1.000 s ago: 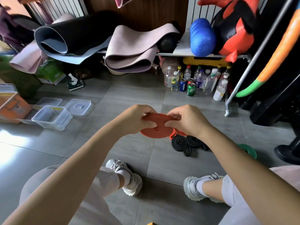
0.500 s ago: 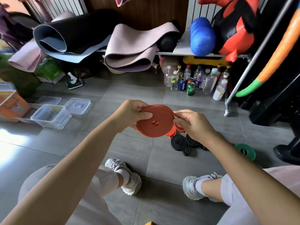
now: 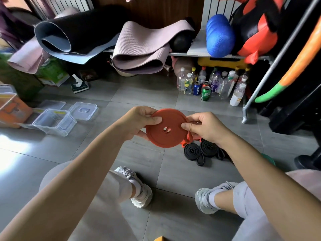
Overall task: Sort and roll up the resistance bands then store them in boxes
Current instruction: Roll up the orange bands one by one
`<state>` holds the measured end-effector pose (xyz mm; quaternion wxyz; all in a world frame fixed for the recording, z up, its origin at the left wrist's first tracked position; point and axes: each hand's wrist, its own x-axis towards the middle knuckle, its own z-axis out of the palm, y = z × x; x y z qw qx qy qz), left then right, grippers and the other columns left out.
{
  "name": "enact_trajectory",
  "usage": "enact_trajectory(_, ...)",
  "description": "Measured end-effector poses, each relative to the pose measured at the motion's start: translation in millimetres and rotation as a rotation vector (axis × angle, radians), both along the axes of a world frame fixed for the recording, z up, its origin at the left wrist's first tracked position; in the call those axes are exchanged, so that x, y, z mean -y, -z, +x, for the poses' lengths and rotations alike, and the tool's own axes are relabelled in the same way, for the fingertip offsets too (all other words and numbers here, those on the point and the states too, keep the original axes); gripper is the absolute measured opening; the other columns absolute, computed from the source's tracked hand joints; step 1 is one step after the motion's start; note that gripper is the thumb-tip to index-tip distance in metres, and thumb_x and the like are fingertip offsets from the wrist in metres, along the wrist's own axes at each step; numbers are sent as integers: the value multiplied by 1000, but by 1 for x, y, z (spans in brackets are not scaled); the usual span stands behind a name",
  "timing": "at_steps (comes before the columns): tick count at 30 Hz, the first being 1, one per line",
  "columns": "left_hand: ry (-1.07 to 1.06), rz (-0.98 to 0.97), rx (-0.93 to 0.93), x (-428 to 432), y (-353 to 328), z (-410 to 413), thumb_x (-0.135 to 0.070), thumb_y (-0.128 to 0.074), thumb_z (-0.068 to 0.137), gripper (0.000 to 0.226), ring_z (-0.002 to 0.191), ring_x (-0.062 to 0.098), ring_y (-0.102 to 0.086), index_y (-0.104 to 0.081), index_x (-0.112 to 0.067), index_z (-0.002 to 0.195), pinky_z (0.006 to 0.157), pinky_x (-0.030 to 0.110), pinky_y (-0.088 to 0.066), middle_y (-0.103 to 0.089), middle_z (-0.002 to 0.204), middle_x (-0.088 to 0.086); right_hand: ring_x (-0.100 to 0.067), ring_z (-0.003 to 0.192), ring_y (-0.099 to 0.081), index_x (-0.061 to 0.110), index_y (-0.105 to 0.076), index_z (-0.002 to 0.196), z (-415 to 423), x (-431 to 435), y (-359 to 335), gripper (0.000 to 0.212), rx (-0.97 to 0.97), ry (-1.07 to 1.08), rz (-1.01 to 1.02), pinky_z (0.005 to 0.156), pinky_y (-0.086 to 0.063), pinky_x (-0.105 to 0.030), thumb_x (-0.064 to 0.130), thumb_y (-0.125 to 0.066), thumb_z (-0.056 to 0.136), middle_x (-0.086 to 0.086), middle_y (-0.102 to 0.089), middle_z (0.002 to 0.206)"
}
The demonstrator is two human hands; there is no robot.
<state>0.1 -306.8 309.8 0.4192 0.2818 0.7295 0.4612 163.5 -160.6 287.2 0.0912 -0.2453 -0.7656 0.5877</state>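
The red band (image 3: pixel 165 136) is almost a full flat roll, held up in the air between the two hands. I think the job now is to wind the last bit on. To do it well, press the flat sides so the rings do not pop out. Pull the loose end (image 3: pixel 186 140) snug and lay it right on top of the ring under it. Turn the roll slowly. If the grip goes soft, the whole roll could spring open.

The left hand (image 3: pixel 139 121) pinches the left edge of the roll, with the thumb on the front and the fingers behind. The right hand (image 3: pixel 206 129) pinches the right edge the same way, with its fingers curled close. The loose end hangs just under the right hand. Neither hand is spread wide.

On the floor (image 3: pixel 139 94) below the right hand lie two black bands (image 3: pixel 202 151), loosely coiled and touching each other. A green band (image 3: pixel 270 160) peeks out past the right arm.

Far off to the left of the left hand sits a clear box (image 3: pixel 52 126) with no lid on. I cannot see any bands in it. A lid (image 3: pixel 83 111) lies just behind the box.

Far beyond both hands stand some bottles (image 3: pixel 213 84). Higher up are rolled mats (image 3: pixel 139 54).
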Motion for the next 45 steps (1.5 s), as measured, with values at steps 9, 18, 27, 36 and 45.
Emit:
enact_trajectory(9, -164, 281, 221, -13, 14, -27, -11, -62, 82, 14, 85, 12, -68, -67, -4, 93, 78, 20, -54, -73, 86, 3, -16, 57, -57, 12, -66, 80, -26, -33, 18, 10, -105, 209, -228, 63, -50, -28, 11, -60, 89, -1, -65, 55)
enact_trajectory(18, -181, 79, 191, -34, 56, -68, -19, -59, 90, 14, 87, 13, -69, -69, -16, 100, 71, 29, -56, -72, 89, 1, -6, 55, -59, 16, -66, 76, -72, -51, 67, 13, -8, 185, -234, 57, -50, -20, 12, -62, 88, 4, -65, 63)
enact_trajectory(27, -427, -157, 363, -66, 188, -98, -13, -61, 89, 23, 84, 20, -65, -63, -3, 110, 57, 26, -57, -66, 99, 12, -10, 57, -56, 13, -62, 72, -110, -55, 199, 18, 290, 232, -299, 61, -55, -33, 14, -61, 90, -5, -63, 70)
enact_trajectory(36, -470, -423, 452, -96, 329, -122, -19, -62, 90, 17, 87, 18, -63, -62, -8, 102, 70, 34, -57, -64, 103, 12, -10, 60, -44, 3, -63, 76, -133, -71, 338, 25, 542, 291, -385, 61, -36, -27, 23, -61, 90, 1, -54, 62)
enact_trajectory(45, -422, -597, 228, -138, 420, -141, -22, -61, 88, 10, 70, 17, -57, -66, -13, 90, 69, 35, -57, -59, 77, 7, -23, 84, -61, 4, -65, 97, -172, -78, 437, 24, 718, 408, -401, 72, -45, -32, 26, -63, 88, -9, -65, 86)
